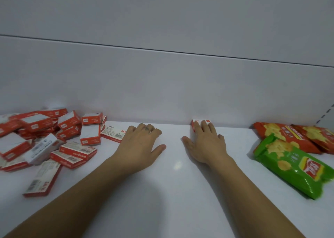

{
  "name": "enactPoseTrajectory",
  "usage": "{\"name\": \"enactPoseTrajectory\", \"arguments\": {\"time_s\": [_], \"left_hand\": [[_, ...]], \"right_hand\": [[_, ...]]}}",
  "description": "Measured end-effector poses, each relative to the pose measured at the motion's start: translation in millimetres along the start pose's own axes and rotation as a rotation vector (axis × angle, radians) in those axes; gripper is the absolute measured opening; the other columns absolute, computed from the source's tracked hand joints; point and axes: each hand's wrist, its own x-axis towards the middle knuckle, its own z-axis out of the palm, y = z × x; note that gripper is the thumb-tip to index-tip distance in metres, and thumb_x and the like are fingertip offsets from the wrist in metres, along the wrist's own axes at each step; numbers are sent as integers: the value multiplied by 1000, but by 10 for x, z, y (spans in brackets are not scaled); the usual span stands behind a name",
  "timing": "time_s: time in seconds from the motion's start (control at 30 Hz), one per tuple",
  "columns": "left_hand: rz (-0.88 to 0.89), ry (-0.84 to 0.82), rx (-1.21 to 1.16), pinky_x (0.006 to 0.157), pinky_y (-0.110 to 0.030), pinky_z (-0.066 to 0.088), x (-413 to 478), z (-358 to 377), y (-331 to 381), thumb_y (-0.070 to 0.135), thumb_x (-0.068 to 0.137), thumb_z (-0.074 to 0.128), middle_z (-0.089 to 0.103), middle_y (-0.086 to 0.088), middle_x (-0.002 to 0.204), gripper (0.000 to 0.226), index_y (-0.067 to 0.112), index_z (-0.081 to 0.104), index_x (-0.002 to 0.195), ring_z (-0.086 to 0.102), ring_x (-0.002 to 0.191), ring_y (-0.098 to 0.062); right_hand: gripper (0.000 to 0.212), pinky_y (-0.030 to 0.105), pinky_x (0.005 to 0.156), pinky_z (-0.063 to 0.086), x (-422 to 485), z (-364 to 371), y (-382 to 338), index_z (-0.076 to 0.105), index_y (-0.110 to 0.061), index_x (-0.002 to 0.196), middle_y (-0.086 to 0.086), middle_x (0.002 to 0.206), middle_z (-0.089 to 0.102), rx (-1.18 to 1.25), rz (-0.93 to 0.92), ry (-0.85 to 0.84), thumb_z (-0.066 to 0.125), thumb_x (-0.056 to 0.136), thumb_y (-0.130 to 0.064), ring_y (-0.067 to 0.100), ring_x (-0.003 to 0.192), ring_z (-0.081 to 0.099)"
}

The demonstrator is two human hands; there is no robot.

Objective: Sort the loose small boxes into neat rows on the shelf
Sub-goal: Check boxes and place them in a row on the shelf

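Two bare forearms reach forward, palms down, onto the white shelf (171, 192). The right hand (206, 143) lies flat with its fingers straight and resting on top of a small red-and-white box (196, 124) that sits against the back panel (162, 93); its thumb is spread out to the left on the shelf. The left hand (141, 143) has its fingers curled under, knuckles up, thumb out to the right. A flat box (113, 132) lies just beside it, one end hidden behind the hand; I cannot tell whether the fingers grip it. Farther left is a loose pile (45, 134) of matching cardboard boxes, tumbled at all angles, some flat, some on edge. To the right lie glossy crinkled snack packets: a green bag (292, 165) nearest and two red bags (285, 134) behind it.
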Motion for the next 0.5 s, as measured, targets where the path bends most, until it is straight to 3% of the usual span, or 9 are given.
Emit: {"name": "enactPoseTrajectory", "arguments": {"time_s": [0.23,0.37,0.5], "left_hand": [[-110,21,-55,105,-37,29,-109,-168,-133,54,93,42,49,8,138,49,29,46,135,39,128,-15],[-128,-27,-4,104,-37,28,-141,-316,-310,55,90,47,46,8,139,50,32,44,135,38,128,-15],[-130,-132,34,104,-35,29,-150,-436,-466,50,85,57,49,6,137,54,33,44,135,41,126,-17]], "right_hand": [[73,49,117,10,-75,-55,-83,10,-20,153,7,160,11,3,-14,60,29,94,-60,26,148,3],[68,46,119,1,-193,-163,-228,7,-26,154,2,162,10,46,-169,135,31,97,-56,20,149,4],[62,41,121,4,-325,-191,-418,17,-33,152,-3,161,15,164,-353,142,38,97,-52,16,149,7]]}}
